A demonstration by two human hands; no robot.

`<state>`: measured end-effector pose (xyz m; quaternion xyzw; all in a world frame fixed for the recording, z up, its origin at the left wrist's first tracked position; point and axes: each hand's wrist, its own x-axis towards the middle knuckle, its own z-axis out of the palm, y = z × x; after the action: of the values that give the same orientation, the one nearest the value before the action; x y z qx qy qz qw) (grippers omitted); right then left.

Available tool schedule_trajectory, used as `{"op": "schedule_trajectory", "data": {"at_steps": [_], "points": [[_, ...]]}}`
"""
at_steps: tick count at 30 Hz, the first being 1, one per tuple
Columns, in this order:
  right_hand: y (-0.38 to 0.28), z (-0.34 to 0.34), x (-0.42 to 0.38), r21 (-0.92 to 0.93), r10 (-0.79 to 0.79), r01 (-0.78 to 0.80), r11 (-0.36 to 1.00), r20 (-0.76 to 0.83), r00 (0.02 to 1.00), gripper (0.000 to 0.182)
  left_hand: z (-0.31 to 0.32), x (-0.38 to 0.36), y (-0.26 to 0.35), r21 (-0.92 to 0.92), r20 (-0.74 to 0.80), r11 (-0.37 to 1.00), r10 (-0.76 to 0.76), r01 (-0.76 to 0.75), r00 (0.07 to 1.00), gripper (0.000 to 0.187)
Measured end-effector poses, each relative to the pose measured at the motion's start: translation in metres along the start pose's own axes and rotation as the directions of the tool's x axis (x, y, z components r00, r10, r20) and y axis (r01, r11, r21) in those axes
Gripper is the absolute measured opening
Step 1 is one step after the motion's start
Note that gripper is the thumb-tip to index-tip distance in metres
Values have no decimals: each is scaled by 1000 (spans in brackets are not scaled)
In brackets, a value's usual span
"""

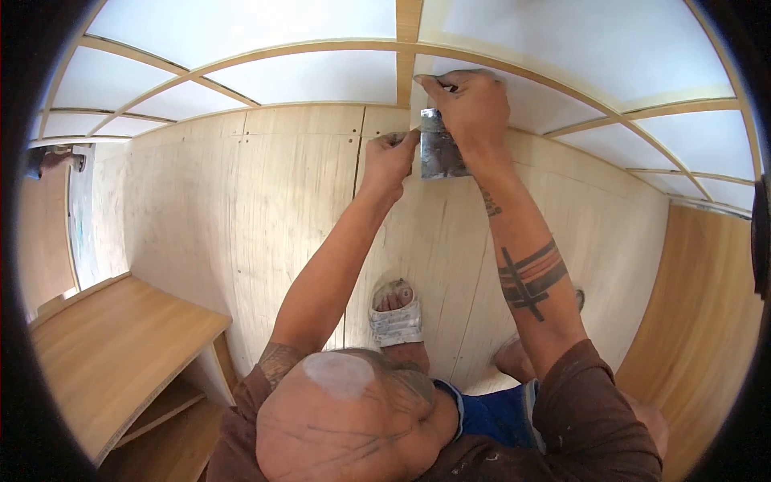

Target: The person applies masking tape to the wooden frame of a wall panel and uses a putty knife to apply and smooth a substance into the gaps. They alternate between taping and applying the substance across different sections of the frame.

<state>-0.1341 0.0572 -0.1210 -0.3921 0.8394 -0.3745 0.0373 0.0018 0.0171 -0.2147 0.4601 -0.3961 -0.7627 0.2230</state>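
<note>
My left hand is closed, with its fingertips at the left edge of a flat, smeared metal plate that looks like a scraper blade. Above and partly over the plate is my right hand. Its thumb and fingers are pinched together close to the wooden frame strip; whatever they hold is hidden. White panels sit between the wooden strips of this frame.
Pale plywood boards with seams and screw holes lie below the frame. A wooden shelf unit stands at lower left, a wood panel at right. My foot wears a white sandal. Another person's hand shows at far left.
</note>
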Motion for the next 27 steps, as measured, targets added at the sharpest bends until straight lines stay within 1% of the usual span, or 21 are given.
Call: {"op": "schedule_trajectory", "data": {"at_steps": [3,5,6,8,9,10,11,12,13,14,16,17,18,19,21,22,23,24,25,26,27], "points": [[-2,0,1,-21,41,-41,999,19,999,34,4,-1,7,1,-31,1000,-16,16,999,28],[-1,-1,2,-44,9,-8,999,20,1000,36,13,-7,24,-55,-164,978,-209,202,964,33],[0,-2,4,-42,0,1,999,19,1000,36,12,-8,22,-60,-166,979,-201,194,965,33],[-3,-7,4,-23,50,-48,999,112,992,38,7,-18,9,183,-173,978,-69,101,983,37],[-1,-4,4,-24,49,-46,999,112,993,38,7,-30,1,213,-139,976,-17,46,990,35],[3,0,3,-23,2,-1,1000,51,999,38,6,-41,-5,213,-137,976,-19,48,990,35],[4,1,1,-27,-41,40,999,-11,999,39,5,-51,-14,314,-124,944,142,-97,982,32],[6,0,0,-32,-33,33,999,-11,999,39,5,-60,-22,410,-93,881,297,-236,950,29],[3,-4,-1,-9,-3,3,1000,15,1000,39,-4,-65,-36,365,1,875,340,-316,941,21],[1,-6,0,15,22,-22,1000,40,999,39,-6,-75,-44,366,2,876,338,-315,941,21],[2,-4,2,16,4,-4,1000,16,1000,42,-8,-89,-49,282,106,792,535,-542,838,20],[3,-1,2,17,-14,14,1000,-7,1000,45,-9,-90,-45,287,103,789,538,-543,837,20],[4,-1,2,25,-17,17,1000,-4,1000,45,-11,-90,-42,306,145,762,555,-571,819,21],[7,-3,3,-78,-8,11,997,36,999,44,-13,-90,-37,324,185,732,572,-599,799,24],[11,0,8,-215,-9,30,976,98,995,45,-24,-87,-44,549,154,674,500,-494,852,31],[15,3,10,-234,-23,50,971,115,993,47,-24,-82,-50,592,129,713,377,-376,917,36],[17,2,9,-91,33,-19,996,154,988,48,-22,-88,-45,569,86,803,155,-177,984,40],[24,3,9,-99,-10,25,995,146,989,46,-21,-90,-42,577,75,802,140,-157,987,42],[16,2,8,-129,-56,69,989,102,993,45,-21,-88,-55,549,45,805,241,-225,969,44],[15,4,7,11,-55,55,998,93,994,44,-20,-96,-40,592,43,785,194,-181,980,36],[7,0,7,48,-59,54,997,106,993,45,-16,-103,-25,529,17,834,172,-155,985,36]]}}
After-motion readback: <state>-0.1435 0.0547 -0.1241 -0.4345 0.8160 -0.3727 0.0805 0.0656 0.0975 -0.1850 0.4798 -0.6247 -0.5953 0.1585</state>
